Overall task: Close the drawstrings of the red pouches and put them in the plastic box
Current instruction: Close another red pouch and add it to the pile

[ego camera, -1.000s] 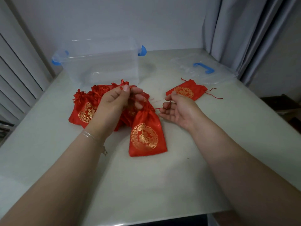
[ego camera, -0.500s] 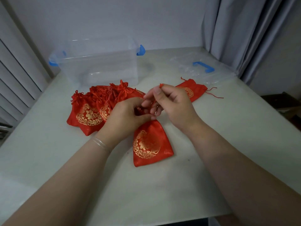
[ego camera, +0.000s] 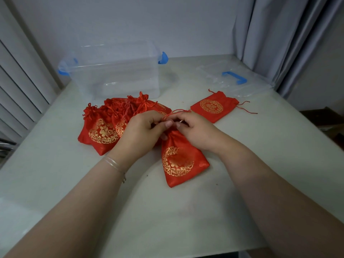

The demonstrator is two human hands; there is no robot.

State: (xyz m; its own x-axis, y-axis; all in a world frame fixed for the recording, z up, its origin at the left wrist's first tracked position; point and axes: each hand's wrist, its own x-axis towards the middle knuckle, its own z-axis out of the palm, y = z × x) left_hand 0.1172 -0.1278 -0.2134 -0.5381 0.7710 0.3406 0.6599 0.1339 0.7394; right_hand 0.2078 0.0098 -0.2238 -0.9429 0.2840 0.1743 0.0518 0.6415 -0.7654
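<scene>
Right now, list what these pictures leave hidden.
Head view only:
- Pouch mouth: hidden behind left hand and right hand.
- Cord knot: too small.
- Pile: pouches overlap, count unclear.
- Box inside: clear walls blur it.
- Lid: outline faint.

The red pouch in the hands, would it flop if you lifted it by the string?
Probably. The red pouch looks like thin cloth lying flat on the table, so it would likely dangle limp. It seems flat and empty, so probably very light.
</scene>
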